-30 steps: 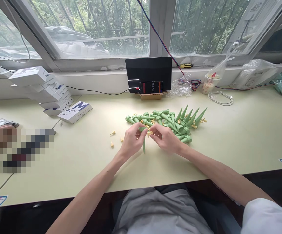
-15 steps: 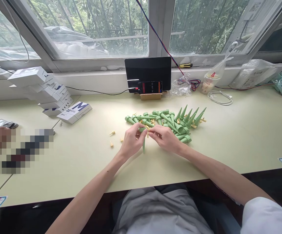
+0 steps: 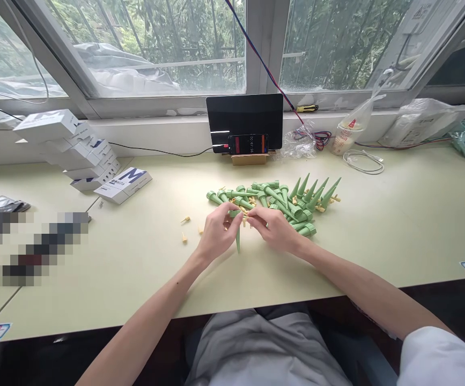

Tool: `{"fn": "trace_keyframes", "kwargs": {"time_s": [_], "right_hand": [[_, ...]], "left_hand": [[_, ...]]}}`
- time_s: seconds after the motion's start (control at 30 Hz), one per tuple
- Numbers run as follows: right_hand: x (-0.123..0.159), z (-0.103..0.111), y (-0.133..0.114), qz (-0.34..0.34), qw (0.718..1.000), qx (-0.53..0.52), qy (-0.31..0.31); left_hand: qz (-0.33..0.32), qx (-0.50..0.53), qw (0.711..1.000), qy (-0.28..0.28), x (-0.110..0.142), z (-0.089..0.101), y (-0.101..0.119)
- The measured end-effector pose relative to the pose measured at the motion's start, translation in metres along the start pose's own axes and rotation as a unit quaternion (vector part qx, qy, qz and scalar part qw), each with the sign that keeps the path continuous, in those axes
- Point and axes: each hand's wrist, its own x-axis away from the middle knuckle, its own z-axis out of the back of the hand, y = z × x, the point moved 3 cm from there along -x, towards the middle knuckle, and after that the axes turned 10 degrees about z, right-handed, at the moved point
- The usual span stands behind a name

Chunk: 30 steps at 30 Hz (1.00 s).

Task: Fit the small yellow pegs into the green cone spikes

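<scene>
My left hand (image 3: 219,229) is closed on a green plastic spike (image 3: 238,242) with a ribbed cap, its tapered tip pointing down. Close beside it, my right hand (image 3: 273,227) pinches at a small yellow nozzle-like piece (image 3: 244,221); the fingers partly cover it. Whether that piece touches the spike's cap I cannot tell. Just beyond both hands lies a heap of similar green spikes (image 3: 284,199), with small yellow pieces among them. A few loose yellow pieces (image 3: 184,239) lie to the left of my left hand.
A phone (image 3: 249,144) showing a timer leans against a black panel (image 3: 244,115) at the back. White boxes (image 3: 49,128) are stacked at the left, with one box (image 3: 123,185) apart. A bagged cup (image 3: 347,136) and a coiled white cable (image 3: 363,162) stand at the back right.
My right fingers have shifted slightly to the right, away from the left hand. Another person's hand at the far left has left the view. The green spike stays in my left hand.
</scene>
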Motion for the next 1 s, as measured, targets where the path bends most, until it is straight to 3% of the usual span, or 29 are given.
{"fn": "trace_keyframes", "kwargs": {"time_s": [0.37,1.0], "right_hand": [[0.0017,-0.0008,0.0001,0.019,0.999,-0.029,0.020],[0.0015,-0.0002,0.0006,-0.008,1.000,-0.011,0.009]], "left_hand": [[0.003,0.001,1.000,0.004,-0.0006,0.0010,-0.0008],[-0.004,-0.001,1.000,0.005,-0.0005,0.0004,0.0004]]}}
